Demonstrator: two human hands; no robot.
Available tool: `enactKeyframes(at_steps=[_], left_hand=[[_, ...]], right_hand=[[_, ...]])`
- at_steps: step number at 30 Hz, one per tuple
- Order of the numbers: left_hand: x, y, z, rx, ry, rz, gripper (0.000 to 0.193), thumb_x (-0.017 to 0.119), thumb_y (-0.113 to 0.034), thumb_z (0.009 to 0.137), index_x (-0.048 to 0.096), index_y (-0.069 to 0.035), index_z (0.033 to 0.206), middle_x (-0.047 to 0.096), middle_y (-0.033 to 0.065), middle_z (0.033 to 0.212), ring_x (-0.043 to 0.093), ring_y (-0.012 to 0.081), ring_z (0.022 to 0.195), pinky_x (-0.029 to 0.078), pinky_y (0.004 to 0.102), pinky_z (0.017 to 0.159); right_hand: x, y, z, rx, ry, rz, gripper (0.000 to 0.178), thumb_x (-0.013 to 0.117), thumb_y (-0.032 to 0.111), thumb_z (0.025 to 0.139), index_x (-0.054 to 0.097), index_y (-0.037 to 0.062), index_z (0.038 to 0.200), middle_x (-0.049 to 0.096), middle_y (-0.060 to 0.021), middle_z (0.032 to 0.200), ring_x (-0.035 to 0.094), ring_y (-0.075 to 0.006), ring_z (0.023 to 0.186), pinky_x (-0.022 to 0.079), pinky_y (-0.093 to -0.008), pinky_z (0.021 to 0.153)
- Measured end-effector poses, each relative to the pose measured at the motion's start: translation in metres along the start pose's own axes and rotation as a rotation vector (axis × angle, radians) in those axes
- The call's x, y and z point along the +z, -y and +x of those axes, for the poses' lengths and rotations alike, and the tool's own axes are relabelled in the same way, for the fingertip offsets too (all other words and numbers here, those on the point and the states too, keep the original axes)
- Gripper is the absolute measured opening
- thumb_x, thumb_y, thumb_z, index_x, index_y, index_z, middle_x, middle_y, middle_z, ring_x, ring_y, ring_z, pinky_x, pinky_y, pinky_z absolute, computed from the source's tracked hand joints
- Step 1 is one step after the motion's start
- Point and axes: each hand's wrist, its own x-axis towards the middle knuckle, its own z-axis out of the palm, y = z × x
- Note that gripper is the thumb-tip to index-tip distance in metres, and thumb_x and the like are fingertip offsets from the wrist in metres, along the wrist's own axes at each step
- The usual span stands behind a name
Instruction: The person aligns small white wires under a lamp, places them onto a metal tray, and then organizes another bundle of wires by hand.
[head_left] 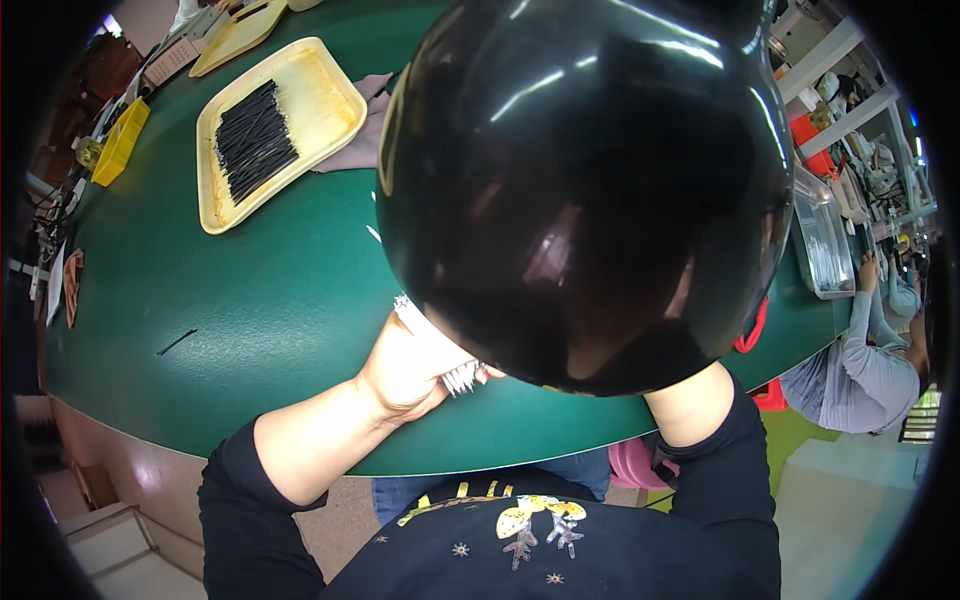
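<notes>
My left hand [398, 372] is closed around a bundle of thin white sticks [461, 379], just above the near part of the green table. Ends of the bundle show on both sides of my fingers. A large glossy black dome [580, 220], which looks like a lamp shade, fills the upper middle and covers the fingertips and whatever lies under it. Of my right arm only the forearm [692, 405] shows; the hand is hidden behind the dome. A few loose white sticks [374, 233] lie by the dome's left edge.
A cream tray [330, 140] holding many thin black sticks [256, 140] rests at the far left on a mauve cloth [362, 140]. One small black piece [177, 342] lies on the green table [270, 290]. At right are a clear plastic bin [825, 240] and a seated person [860, 365].
</notes>
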Motion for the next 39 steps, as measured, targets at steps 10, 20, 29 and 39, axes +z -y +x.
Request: enactKeyframes(at_steps=[10, 20, 29, 39], left_hand=[[-0.002, -0.002, -0.001, -0.045, -0.006, 0.241, 0.004, 0.062, 0.001, 0.068, 0.062, 0.005, 0.069, 0.061, 0.0179, 0.066, 0.061, 0.0215, 0.062, 0.050, 0.0276, 0.060], [0.013, -0.007, 0.004, -0.085, 0.067, 0.349, 0.009, 0.064, -0.007, 0.071, 0.063, 0.002, 0.074, 0.062, 0.0113, 0.067, 0.060, 0.0143, 0.059, 0.048, 0.0218, 0.055], [0.024, -0.004, 0.003, -0.032, 0.069, 0.330, 0.019, 0.061, -0.010, 0.076, 0.055, -0.002, 0.092, 0.059, 0.0040, 0.071, 0.058, 0.0082, 0.063, 0.044, 0.0176, 0.054], [0.018, -0.010, 0.005, -0.153, 0.235, 0.445, 0.015, 0.065, -0.009, 0.073, 0.055, -0.004, 0.084, 0.059, 0.0031, 0.071, 0.057, 0.0087, 0.061, 0.045, 0.0200, 0.053]], right_hand=[[-0.006, -0.002, 0.003, -0.010, 0.055, -0.034, 0.033, 0.052, 0.022, 0.080, 0.047, 0.0023, 0.107, 0.050, -0.0081, 0.106, 0.049, -0.0179, 0.096, 0.041, -0.0299, 0.082], [-0.014, -0.002, 0.006, -0.016, 0.125, -0.033, 0.035, 0.052, 0.022, 0.081, 0.045, 0.0026, 0.110, 0.049, -0.0081, 0.108, 0.048, -0.0172, 0.098, 0.040, -0.0292, 0.083], [-0.012, 0.006, 0.016, 0.006, 0.304, -0.037, 0.037, 0.051, 0.022, 0.081, 0.044, 0.0028, 0.112, 0.048, -0.0082, 0.110, 0.047, -0.0165, 0.099, 0.039, -0.0286, 0.085], [-0.003, -0.003, 0.043, -0.033, 0.462, -0.115, 0.040, 0.050, 0.022, 0.081, 0.042, 0.0031, 0.115, 0.047, -0.0082, 0.113, 0.046, -0.0158, 0.101, 0.038, -0.0280, 0.086]])
